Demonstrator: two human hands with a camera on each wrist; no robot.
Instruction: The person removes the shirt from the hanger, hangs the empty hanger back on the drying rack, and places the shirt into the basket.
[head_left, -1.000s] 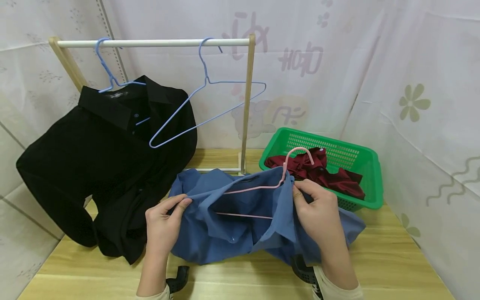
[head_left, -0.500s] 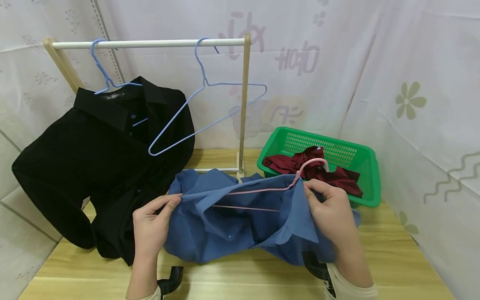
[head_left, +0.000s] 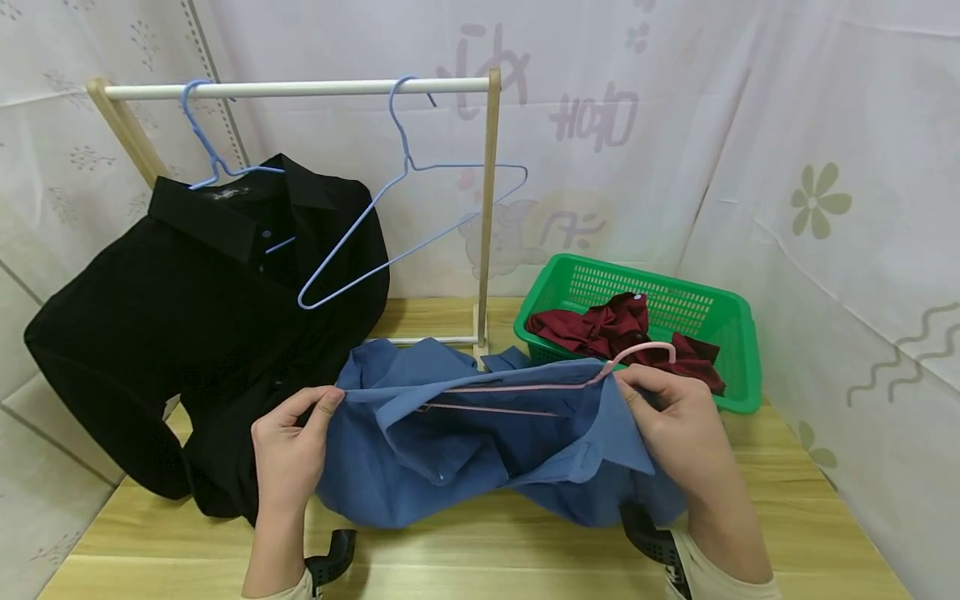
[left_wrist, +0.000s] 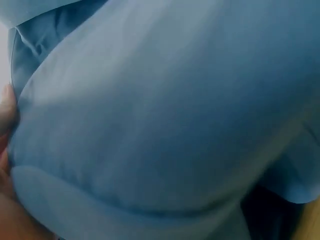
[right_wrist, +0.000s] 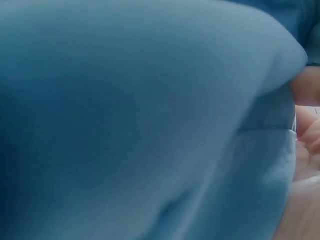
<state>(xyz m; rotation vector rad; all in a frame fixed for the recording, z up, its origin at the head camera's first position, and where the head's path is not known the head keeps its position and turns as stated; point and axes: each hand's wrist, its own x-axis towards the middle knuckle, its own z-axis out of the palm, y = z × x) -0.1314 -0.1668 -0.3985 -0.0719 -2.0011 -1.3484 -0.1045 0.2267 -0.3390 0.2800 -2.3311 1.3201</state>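
A blue collared shirt (head_left: 390, 483) is stretched sideways between both hands over the wooden table. My left hand (head_left: 288, 454) pinches its edge at the left between thumb and forefinger. At the collar on the right, my right hand (head_left: 678, 429) pinches the cloth right beside a pink hanger (head_left: 525, 387). The hanger's bars run inside the shirt's opening, and its hook sticks out past the collar, tipped to the right. Blue cloth (left_wrist: 165, 115) fills most of the left wrist view, with the fingers at its left edge. Shirt cloth (right_wrist: 140, 110) likewise covers the right wrist view.
Behind stands a clothes rack (head_left: 300, 88) with a white rail. A black shirt (head_left: 202, 308) hangs there on a blue hanger, beside a bare blue hanger (head_left: 408, 169). At the back right, a green basket (head_left: 735, 333) holds dark red cloth (head_left: 592, 325).
Both hands have spread apart, pulling the shirt's opening wider and flatter. The pink hanger has shifted right, its hook tilting down to the right.
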